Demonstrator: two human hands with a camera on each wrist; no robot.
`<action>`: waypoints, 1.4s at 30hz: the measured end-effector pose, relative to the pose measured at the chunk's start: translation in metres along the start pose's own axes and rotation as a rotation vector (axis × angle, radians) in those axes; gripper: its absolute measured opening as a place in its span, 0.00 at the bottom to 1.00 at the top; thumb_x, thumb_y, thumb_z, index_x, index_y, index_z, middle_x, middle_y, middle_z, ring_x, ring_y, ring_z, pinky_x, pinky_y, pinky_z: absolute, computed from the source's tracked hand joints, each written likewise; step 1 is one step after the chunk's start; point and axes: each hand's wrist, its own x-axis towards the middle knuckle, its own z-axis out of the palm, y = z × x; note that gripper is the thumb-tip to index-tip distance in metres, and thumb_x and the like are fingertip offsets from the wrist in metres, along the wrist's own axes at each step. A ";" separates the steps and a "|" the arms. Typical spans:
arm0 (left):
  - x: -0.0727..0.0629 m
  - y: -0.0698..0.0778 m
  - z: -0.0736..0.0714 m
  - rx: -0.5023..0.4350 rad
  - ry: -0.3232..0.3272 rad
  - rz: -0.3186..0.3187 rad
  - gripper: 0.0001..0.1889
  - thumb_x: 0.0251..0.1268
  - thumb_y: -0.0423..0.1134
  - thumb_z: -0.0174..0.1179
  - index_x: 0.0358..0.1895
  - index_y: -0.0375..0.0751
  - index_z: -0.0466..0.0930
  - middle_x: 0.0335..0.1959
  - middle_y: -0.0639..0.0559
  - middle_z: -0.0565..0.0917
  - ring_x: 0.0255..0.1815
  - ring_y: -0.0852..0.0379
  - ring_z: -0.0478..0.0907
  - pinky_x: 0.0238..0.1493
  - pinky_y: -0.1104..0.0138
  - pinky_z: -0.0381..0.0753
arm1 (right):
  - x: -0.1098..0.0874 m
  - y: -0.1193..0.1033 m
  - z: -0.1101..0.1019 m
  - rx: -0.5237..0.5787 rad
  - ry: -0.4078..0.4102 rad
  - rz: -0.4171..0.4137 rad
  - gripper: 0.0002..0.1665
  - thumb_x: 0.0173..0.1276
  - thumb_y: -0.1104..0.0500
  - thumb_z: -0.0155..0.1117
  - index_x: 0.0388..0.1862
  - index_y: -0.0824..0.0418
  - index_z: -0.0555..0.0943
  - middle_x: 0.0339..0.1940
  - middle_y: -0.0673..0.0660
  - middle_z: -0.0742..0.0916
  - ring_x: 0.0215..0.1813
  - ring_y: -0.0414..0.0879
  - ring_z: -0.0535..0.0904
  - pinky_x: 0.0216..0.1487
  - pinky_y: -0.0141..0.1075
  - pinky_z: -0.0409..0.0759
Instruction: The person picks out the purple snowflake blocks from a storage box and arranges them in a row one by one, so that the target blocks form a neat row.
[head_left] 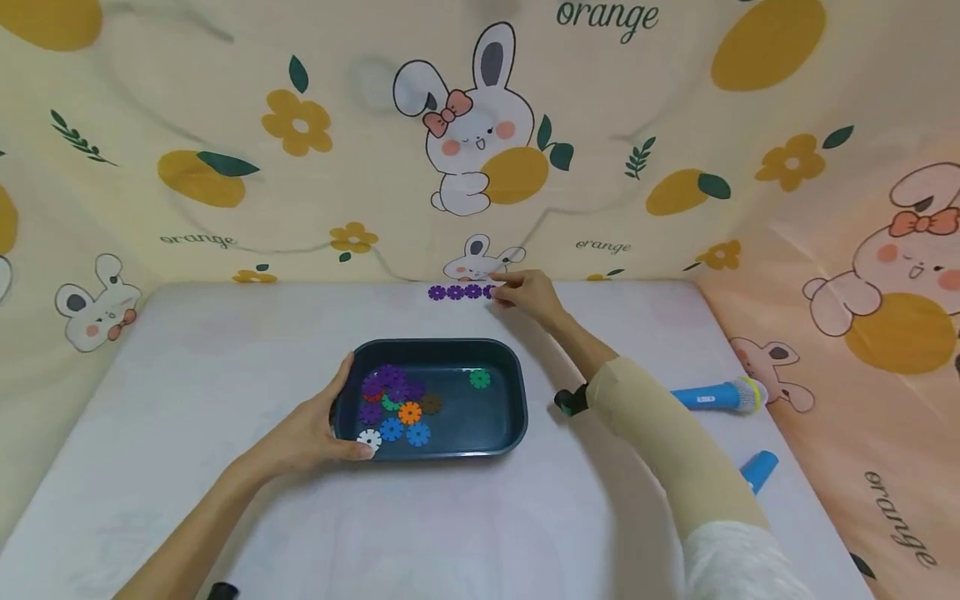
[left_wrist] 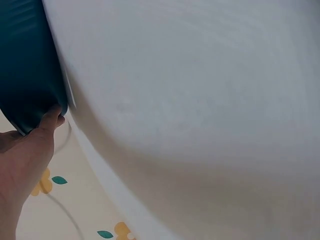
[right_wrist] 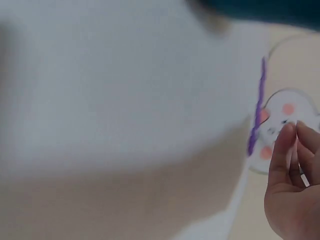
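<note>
My left hand (head_left: 318,429) grips the left end of a dark teal tray (head_left: 450,450), thumb over the near rim and fingers along the outer wall. Inside the tray, purple flower-shaped discs (head_left: 392,377) are heaped at the left among blue, white, orange, red and brown ones; a green disc (head_left: 480,379) lies apart at the right. Along the table's far edge runs a row of several purple discs (head_left: 455,292). My right hand (head_left: 531,296) is at the row's right end, overlapping the last disc; in the right wrist view its thumb and fingertips are close together, nothing visible between them.
A blue microphone (head_left: 708,397) lies on the white table (head_left: 225,375) at right, partly behind my right forearm. Closer in is another blue piece (head_left: 760,471), partly covered by the sleeve. A printed cloth (head_left: 300,192) hangs behind the table's far edge.
</note>
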 end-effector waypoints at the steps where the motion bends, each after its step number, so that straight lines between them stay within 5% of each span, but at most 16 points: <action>1: 0.000 0.000 -0.001 -0.006 0.001 0.001 0.70 0.45 0.50 0.80 0.81 0.50 0.28 0.78 0.31 0.50 0.74 0.28 0.55 0.67 0.35 0.59 | -0.003 -0.004 0.001 0.038 -0.014 -0.018 0.21 0.67 0.61 0.70 0.58 0.67 0.83 0.35 0.61 0.89 0.32 0.44 0.85 0.38 0.33 0.85; 5: 0.000 0.000 -0.002 -0.017 -0.002 -0.002 0.71 0.45 0.49 0.80 0.81 0.49 0.28 0.78 0.31 0.49 0.74 0.28 0.54 0.68 0.35 0.58 | -0.018 -0.020 0.006 0.118 -0.064 -0.081 0.20 0.68 0.62 0.68 0.56 0.71 0.82 0.40 0.62 0.89 0.39 0.51 0.87 0.41 0.35 0.85; 12: 0.000 0.001 0.000 -0.019 -0.003 -0.010 0.71 0.45 0.49 0.80 0.81 0.48 0.27 0.79 0.32 0.48 0.75 0.28 0.53 0.68 0.35 0.58 | -0.047 -0.043 0.023 0.100 -0.142 -0.186 0.16 0.69 0.61 0.67 0.53 0.67 0.85 0.43 0.64 0.88 0.45 0.65 0.84 0.45 0.40 0.86; 24: 0.001 0.001 0.000 -0.014 0.002 0.006 0.71 0.45 0.49 0.80 0.81 0.47 0.28 0.78 0.30 0.50 0.74 0.27 0.55 0.67 0.34 0.59 | -0.079 -0.063 0.069 0.066 -0.307 -0.285 0.13 0.67 0.63 0.69 0.49 0.66 0.86 0.37 0.55 0.90 0.40 0.61 0.86 0.45 0.52 0.84; 31: 0.000 0.000 0.001 -0.016 -0.001 0.006 0.70 0.46 0.51 0.79 0.81 0.47 0.28 0.78 0.29 0.49 0.74 0.27 0.55 0.67 0.35 0.58 | -0.087 -0.063 0.095 -0.018 -0.374 -0.329 0.12 0.68 0.63 0.68 0.49 0.64 0.87 0.43 0.57 0.90 0.42 0.40 0.86 0.46 0.33 0.84; 42: 0.000 -0.001 0.003 -0.039 -0.006 -0.003 0.69 0.47 0.50 0.78 0.81 0.50 0.27 0.78 0.29 0.48 0.74 0.26 0.54 0.67 0.34 0.58 | -0.094 -0.050 0.130 -0.283 -0.400 -0.312 0.14 0.64 0.60 0.73 0.48 0.59 0.88 0.44 0.51 0.89 0.38 0.34 0.81 0.40 0.24 0.80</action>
